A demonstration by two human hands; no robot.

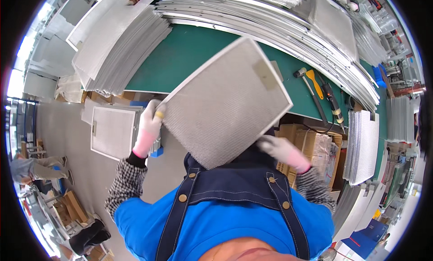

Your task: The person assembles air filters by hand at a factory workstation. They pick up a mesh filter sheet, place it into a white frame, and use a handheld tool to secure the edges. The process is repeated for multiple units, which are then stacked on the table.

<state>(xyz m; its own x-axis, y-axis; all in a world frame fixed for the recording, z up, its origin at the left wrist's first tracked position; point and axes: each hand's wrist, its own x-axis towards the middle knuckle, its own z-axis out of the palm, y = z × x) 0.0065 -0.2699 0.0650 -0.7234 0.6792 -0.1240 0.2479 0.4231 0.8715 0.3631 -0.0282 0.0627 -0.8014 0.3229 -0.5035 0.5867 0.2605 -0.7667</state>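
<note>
A grey metal mesh panel (221, 103) is held up at a tilt in front of my body, over the near edge of the green table. White framing runs along its upper left and right sides, while the mesh at its lower left side and near corner looks bare. My left hand (151, 123), in a white and pink glove, is closed on the panel's left corner. By the lower right edge is my right hand (284, 153), gloved alike and blurred; whether it touches the panel I cannot tell.
On the green table (180, 46), mesh sheets (122, 49) are stacked left and long frame strips (270, 31) lie behind. A hammer (312, 96), yellow scraper (315, 84) and power screwdriver (333, 103) lie right. Below are a framed panel (112, 131) and cardboard box (311, 148). Other people stand left.
</note>
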